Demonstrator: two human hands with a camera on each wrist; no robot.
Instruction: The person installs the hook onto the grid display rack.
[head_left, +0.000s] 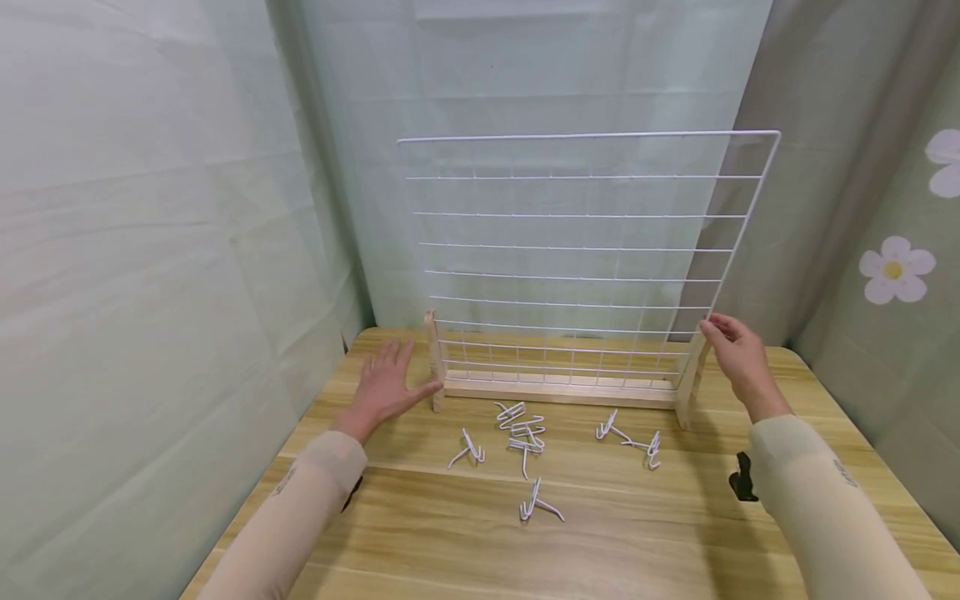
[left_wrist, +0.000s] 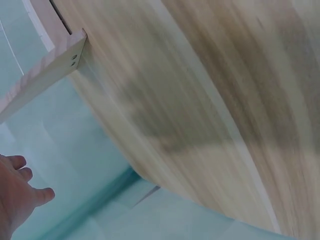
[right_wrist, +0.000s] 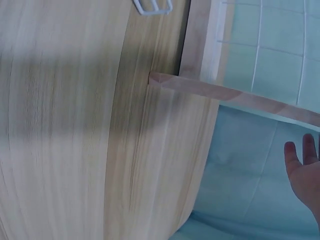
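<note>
A white wire grid rack (head_left: pixel 592 247) stands upright in a wooden base (head_left: pixel 555 392) with a wooden side post at each end. Beside the left post (head_left: pixel 436 367), my left hand (head_left: pixel 384 387) is spread, its thumb reaching to the wood; whether they touch is unclear. At the top of the right post (head_left: pixel 692 379), the thumb and forefinger of my right hand (head_left: pixel 738 358) pinch the rack's edge. The right wrist view shows other fingers (right_wrist: pixel 309 150) held apart from the wood. Several white wire hooks (head_left: pixel 534 502) lie in front of the base.
The rack stands toward the back of a wood-grain table (head_left: pixel 600 550). Pale curtains (head_left: pixel 150 292) hang at the left and behind, and a flower-patterned curtain (head_left: pixel 896 271) at the right. Two hooks (head_left: pixel 651 450) lie near the right post.
</note>
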